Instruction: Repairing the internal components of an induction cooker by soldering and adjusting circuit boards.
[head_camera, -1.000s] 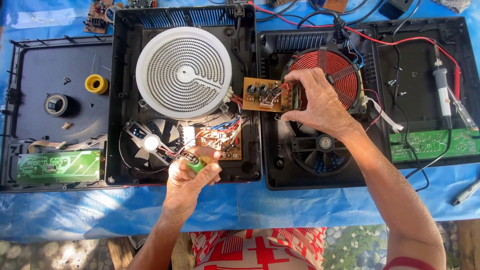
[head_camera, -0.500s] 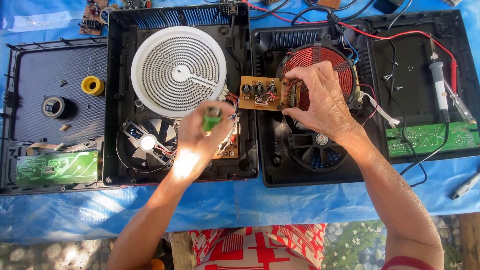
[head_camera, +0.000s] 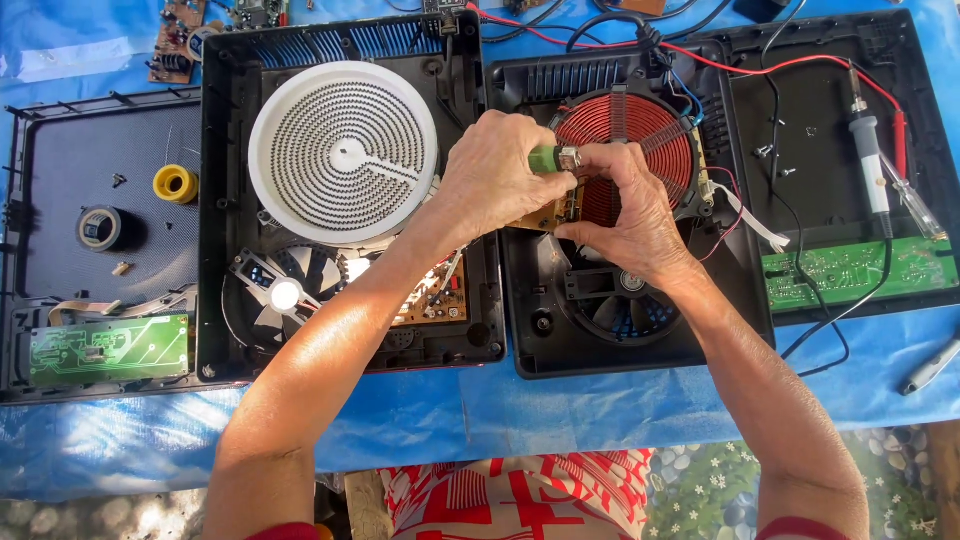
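Observation:
My left hand (head_camera: 492, 172) grips a small green-handled tool (head_camera: 548, 158) and holds its metal tip against a brown circuit board (head_camera: 560, 212). My right hand (head_camera: 630, 215) holds that board by its edge, tilted above the red copper coil (head_camera: 640, 150) of the right black cooker housing (head_camera: 540, 340). Both hands meet over the gap between the two open housings. Most of the board is hidden by my fingers.
The left housing holds a white spiral heating disc (head_camera: 343, 152), a fan (head_camera: 285, 293) and another brown board (head_camera: 435, 297). A black lid panel at the left carries a yellow solder spool (head_camera: 175, 184), black tape roll (head_camera: 100, 229) and green board (head_camera: 108, 348). A soldering iron (head_camera: 868, 150), wires and a green board (head_camera: 850, 270) lie right.
My left hand rose from the fan area of the left housing, carrying the green tool up and right to the brown board held by my right hand.

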